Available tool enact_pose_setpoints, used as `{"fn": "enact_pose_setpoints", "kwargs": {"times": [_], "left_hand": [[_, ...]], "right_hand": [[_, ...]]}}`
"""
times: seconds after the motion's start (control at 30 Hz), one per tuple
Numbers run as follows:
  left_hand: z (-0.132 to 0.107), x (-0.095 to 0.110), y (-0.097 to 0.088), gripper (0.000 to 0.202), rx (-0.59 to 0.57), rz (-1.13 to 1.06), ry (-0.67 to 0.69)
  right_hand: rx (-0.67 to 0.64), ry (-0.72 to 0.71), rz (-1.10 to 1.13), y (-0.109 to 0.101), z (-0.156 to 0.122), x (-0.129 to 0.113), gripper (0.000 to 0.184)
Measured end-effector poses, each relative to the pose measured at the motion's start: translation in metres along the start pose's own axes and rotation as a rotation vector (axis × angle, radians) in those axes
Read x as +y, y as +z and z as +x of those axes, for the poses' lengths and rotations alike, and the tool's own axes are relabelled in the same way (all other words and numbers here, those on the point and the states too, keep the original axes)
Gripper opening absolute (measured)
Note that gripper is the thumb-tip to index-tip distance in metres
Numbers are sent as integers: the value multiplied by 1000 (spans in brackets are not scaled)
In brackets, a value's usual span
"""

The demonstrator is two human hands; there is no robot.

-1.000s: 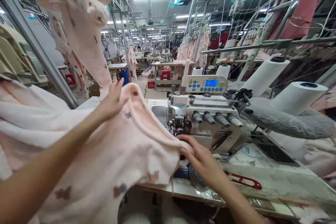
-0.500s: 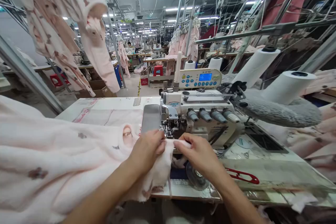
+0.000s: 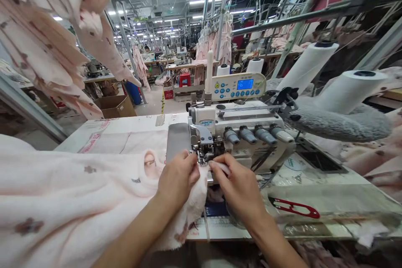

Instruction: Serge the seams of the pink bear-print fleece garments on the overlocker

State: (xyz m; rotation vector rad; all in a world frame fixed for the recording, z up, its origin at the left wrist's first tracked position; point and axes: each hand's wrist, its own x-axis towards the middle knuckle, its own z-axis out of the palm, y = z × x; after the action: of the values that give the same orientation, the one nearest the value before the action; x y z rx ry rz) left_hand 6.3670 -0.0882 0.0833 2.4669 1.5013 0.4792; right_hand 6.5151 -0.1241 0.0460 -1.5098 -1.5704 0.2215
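A pale pink fleece garment (image 3: 78, 192) with small brown prints lies across the table from the left edge to the white overlock sewing machine (image 3: 241, 134). My left hand (image 3: 177, 180) is closed on the garment's edge just left of the presser foot (image 3: 201, 155). My right hand (image 3: 240, 190) pinches the same edge on the right side of the foot, directly in front of the machine. Both hands press the fabric against the machine's needle area.
Red thread snips (image 3: 295, 208) lie on the table to the right. Two white thread cones (image 3: 348, 90) and a grey fluffy piece (image 3: 342, 123) sit behind the machine. Pink garments (image 3: 56, 37) hang overhead at left. A cardboard box (image 3: 114, 106) stands on the floor beyond.
My left hand came down from holding the garment up and now grips its edge at the presser foot. The garment has dropped flat onto the table; both hands moved closer to the needle.
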Motion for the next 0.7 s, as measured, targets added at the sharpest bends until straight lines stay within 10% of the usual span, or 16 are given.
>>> {"fn": "enact_pose_setpoints", "kwargs": {"times": [0.23,0.4,0.6,0.7], "left_hand": [[3,0,2,14,16,2,6],[-1,-4,-10,17,38,41,67],[-4,-14,-19,17,-5,-140,73],[-3,-15,-15,15,16,-211,57]], "right_hand": [[95,-97,-106,5,-1,3,16],[521,-247,-190,0,-31,0,18],[-185,205,524,34,-57,0,48],[-177,317,666,40,-50,-10,54]]}}
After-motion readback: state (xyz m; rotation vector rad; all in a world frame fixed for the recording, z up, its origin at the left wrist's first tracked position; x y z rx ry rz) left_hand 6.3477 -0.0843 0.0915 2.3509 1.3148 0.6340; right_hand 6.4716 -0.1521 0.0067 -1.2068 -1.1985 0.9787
